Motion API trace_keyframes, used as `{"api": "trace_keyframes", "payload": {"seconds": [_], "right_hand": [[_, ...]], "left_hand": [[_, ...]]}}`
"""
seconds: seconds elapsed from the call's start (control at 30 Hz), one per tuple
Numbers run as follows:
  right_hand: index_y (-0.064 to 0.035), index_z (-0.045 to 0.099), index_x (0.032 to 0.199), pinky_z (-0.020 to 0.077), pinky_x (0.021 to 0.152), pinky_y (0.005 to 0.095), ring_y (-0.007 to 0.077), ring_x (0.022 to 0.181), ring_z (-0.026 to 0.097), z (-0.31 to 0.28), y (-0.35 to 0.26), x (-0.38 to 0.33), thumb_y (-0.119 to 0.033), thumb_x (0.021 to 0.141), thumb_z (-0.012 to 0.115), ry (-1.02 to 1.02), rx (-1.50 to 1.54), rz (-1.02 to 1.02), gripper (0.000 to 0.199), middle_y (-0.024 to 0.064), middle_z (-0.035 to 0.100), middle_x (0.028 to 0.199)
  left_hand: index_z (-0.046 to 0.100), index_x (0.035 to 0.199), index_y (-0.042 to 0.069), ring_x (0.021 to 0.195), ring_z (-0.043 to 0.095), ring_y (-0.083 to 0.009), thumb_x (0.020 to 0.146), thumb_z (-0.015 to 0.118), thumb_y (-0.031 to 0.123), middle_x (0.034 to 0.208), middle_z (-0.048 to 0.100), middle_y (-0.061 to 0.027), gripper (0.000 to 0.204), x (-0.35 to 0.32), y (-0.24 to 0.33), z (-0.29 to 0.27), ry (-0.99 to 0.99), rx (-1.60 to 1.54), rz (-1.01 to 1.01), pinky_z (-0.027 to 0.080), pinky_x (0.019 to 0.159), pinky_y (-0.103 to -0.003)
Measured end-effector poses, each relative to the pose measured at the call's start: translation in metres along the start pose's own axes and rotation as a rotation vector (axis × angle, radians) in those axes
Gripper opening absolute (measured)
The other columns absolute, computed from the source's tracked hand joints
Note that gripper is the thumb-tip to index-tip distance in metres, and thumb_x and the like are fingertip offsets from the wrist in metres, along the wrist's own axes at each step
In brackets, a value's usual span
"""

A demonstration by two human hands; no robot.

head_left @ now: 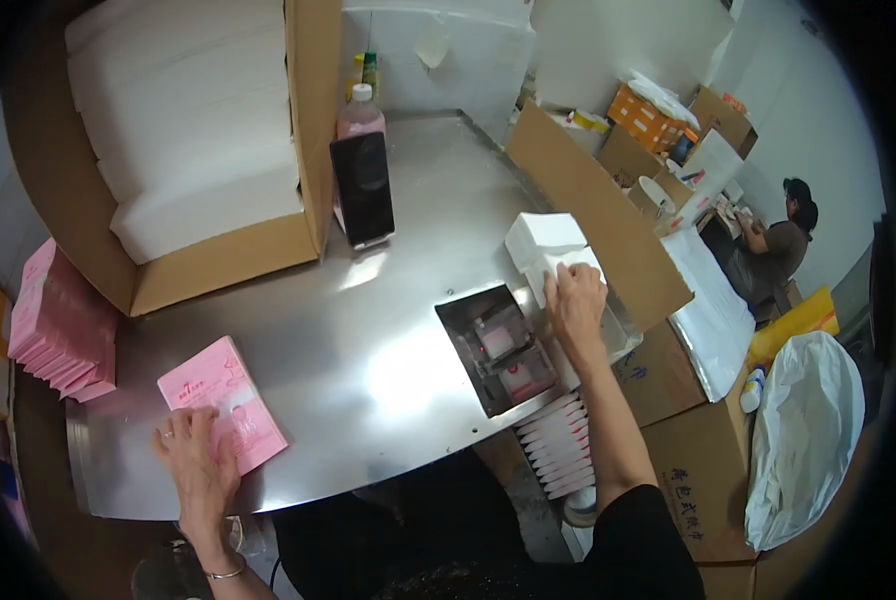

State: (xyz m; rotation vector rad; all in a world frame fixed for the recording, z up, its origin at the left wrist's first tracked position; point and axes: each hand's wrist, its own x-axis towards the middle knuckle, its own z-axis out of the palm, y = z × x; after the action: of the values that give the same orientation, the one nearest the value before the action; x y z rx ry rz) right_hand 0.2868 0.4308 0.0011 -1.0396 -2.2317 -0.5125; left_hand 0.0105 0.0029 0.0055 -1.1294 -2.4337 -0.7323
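Note:
My left hand (196, 462) lies flat on a small stack of flat pink cartons (222, 398) at the near left of the steel table (368, 330), fingers spread. My right hand (575, 300) reaches to the right side and rests on a white foam block (546, 244), fingers curled over its near edge. Just left of that hand is a rectangular opening in the table (496, 345) with pink-and-white packs (524, 380) inside it.
A big cardboard box of white foam slabs (183, 150) fills the far left. A black phone (363, 188) leans against a pink bottle (360, 112). More pink cartons (60, 325) are stacked left. Cardboard boxes (593, 205) stand right, with a white bag (803, 430) and a seated person (773, 245).

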Motion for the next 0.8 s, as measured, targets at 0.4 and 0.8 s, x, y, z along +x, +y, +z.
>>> {"api": "trace_keyframes", "payload": {"seconds": [0.4,0.8], "right_hand": [[-0.0012,0.066,0.120,0.0477,0.089,0.0505,0.0370,0.103,0.061,0.001,-0.002,-0.010,0.000,0.082,0.060,0.128,0.221,0.015,0.039,0.0186,0.066,0.109],[0.0049,0.065,0.096,0.0360,0.112,0.0547,0.0367,0.090,0.060,-0.066,-0.173,-0.048,-0.011,0.071,0.068,-0.666,0.894,-0.518,0.030,0.0185,0.061,0.092]], "left_hand": [[0.060,0.095,0.001,0.100,0.058,-0.0382,0.080,0.067,0.000,0.101,0.060,-0.0177,0.016,-0.003,0.139,0.080,-0.343,-0.653,0.435,0.047,0.082,-0.047],[0.058,0.132,0.008,0.137,0.039,-0.0481,0.065,0.082,0.037,0.155,0.036,-0.0259,0.077,0.000,0.147,0.083,-0.184,-0.232,0.306,0.037,0.096,-0.056]]}}
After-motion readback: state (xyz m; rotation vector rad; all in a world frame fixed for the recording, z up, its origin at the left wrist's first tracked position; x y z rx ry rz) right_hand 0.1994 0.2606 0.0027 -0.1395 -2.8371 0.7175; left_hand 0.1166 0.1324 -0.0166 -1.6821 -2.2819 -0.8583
